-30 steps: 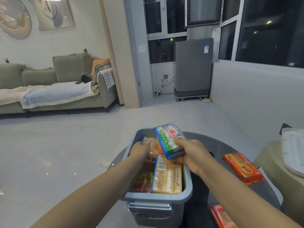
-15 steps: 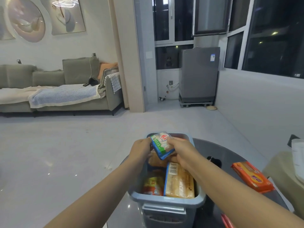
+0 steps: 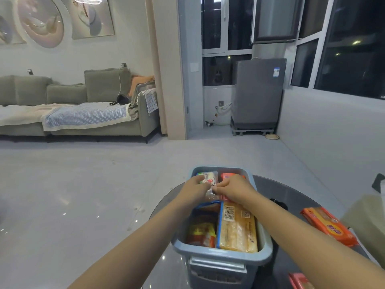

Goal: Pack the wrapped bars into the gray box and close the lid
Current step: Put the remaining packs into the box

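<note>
The gray box (image 3: pixel 223 254) stands on a dark round glass table (image 3: pixel 291 197), its top open. Inside lie a yellow wrapped bar (image 3: pixel 237 228) at the near right, a red-yellow one (image 3: pixel 202 232) at the near left and an orange one (image 3: pixel 229 176) at the far right. Both hands are over the far half of the box. My left hand (image 3: pixel 194 189) and my right hand (image 3: pixel 233 189) hold a white-green wrapped bar (image 3: pixel 209 180) between them, low in the far left corner. No lid shows.
An orange wrapped bar (image 3: pixel 329 228) lies on the table right of the box. A pink one (image 3: pixel 300 281) shows at the bottom right edge. A small black object (image 3: pixel 278 204) sits behind my right forearm. A beige stool (image 3: pixel 366 222) stands at the right.
The white-green bar came down from above the box rim into the far left corner. My left hand has joined the right on it. The camera tilted and shifted.
</note>
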